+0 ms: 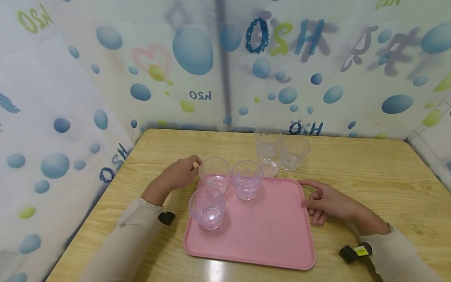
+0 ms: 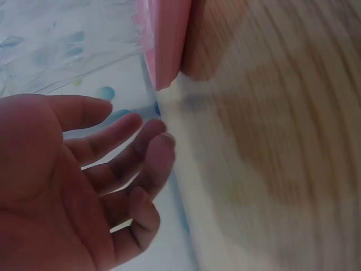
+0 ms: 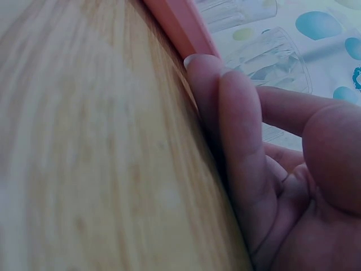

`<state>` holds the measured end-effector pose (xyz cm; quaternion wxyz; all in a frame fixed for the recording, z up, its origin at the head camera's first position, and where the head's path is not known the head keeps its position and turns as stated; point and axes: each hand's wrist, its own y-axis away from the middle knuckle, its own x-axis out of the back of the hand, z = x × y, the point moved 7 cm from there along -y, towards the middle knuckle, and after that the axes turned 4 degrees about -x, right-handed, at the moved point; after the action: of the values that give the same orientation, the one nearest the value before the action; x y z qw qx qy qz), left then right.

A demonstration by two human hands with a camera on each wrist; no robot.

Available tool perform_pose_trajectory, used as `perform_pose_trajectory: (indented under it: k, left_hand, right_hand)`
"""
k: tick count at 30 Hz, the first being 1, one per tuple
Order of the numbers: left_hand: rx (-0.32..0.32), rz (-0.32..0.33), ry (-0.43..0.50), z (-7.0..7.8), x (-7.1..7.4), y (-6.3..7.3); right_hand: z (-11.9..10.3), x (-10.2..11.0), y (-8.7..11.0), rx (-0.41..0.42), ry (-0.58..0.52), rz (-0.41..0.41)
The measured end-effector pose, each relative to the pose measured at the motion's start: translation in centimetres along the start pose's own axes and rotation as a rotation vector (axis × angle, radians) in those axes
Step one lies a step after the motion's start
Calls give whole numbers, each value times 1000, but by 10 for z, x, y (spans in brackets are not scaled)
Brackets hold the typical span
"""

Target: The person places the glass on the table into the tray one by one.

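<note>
- Pale wall covering (image 1: 229,86) with blue and green dots and mirrored lettering stands behind and to the left of a wood-grain worktop (image 1: 370,168); both wrist views catch only parts of these.
- One pink tray (image 1: 267,239) lies flat on the worktop between the hands. Only the head view shows its whole outline; the left wrist view gives a corner, the right wrist view a strip of its side.
- Three clear cups (image 1: 247,182) stand upright on the tray: two along its back edge, one nearer the front at the left.
- Behind the tray, one more clear cup (image 1: 295,154) stands beside some tall clear plastic (image 1: 267,143); overlapping outlines make it hard to tell whether that is one cup or several.
- Left hand (image 1: 179,172): next to the back-left cup. Seen from its wrist, five fingers are loosely bent and spread, holding nothing, apart from the tray corner; the head view hides most of them.
- Right hand (image 1: 329,203): at the tray's right edge, forefinger and thumb extended to the rim, the others bent below. Its wrist view shows two fingertips up close at the tray's side, with cups cut off beyond.
- Two light sleeves (image 1: 398,254) run out of frame, each with a black band at the wrist; the writing on the right one's yellow label is too small to read.
</note>
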<state>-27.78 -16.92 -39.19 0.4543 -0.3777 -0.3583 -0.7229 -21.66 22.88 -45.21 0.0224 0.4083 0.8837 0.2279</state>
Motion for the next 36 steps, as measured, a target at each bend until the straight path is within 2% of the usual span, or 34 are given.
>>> perform_pose_trajectory:
  k: [3, 9, 20, 28, 36]
  left_hand:
    - [-22, -36, 18, -1, -7, -1]
    - [-96, -49, 55, 1, -15, -4]
    - [-157, -146, 71, 5, -24, -8]
    - [-168, -154, 88, 5, -25, -5]
    - [-206, -152, 108, 2, -28, -7]
  right_hand:
    - [0, 0, 0, 6, -3, -6]
    - [2, 0, -1, 4, -6, -7]
    - [2, 1, -1, -1, -6, 6]
    - [3, 0, -1, -6, -8, 10]
    - [4, 2, -2, -15, -5, 18]
